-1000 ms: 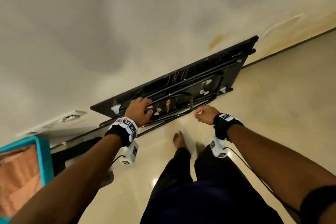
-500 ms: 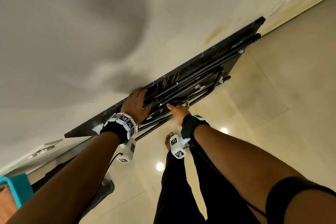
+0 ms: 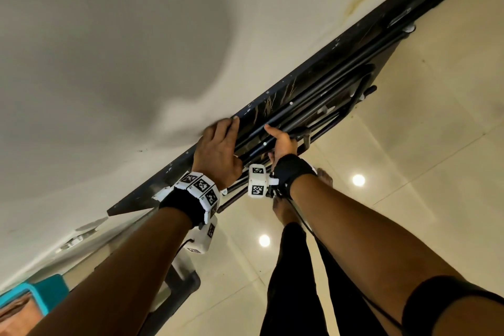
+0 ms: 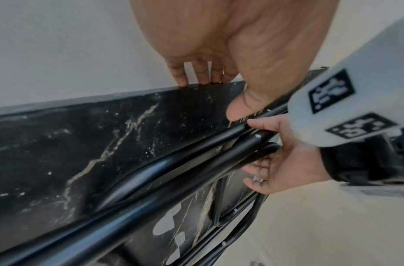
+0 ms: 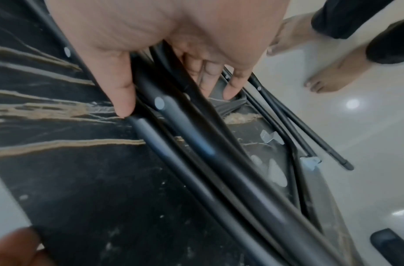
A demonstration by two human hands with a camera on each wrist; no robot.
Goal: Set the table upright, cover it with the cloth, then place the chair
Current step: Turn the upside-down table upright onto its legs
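A black folding table (image 3: 275,102) stands on its long edge and leans against the wall, its underside facing me with the black leg tubes (image 3: 321,95) folded flat. My left hand (image 3: 218,150) grips the table's upper edge, its fingers (image 4: 196,77) hooked over the rim and the thumb on the underside (image 4: 82,144). Just to the right, my right hand (image 3: 282,142) holds the folded leg tubes (image 5: 196,144), thumb lying along one tube and fingers (image 5: 232,86) curled behind them. The same hand (image 4: 282,158) shows in the left wrist view.
A pale wall (image 3: 109,63) backs the table. The floor (image 3: 409,172) is glossy beige tile, where my bare feet (image 3: 324,177) stand close to the table's lower edge. A teal bin (image 3: 46,297) with something orange-brown sits at the lower left, beside a dark object (image 3: 180,289) under my left arm.
My left hand has moved from the leg tubes up to the table's top edge. My right hand, free before, now holds the leg tubes. I stand closer to the table.
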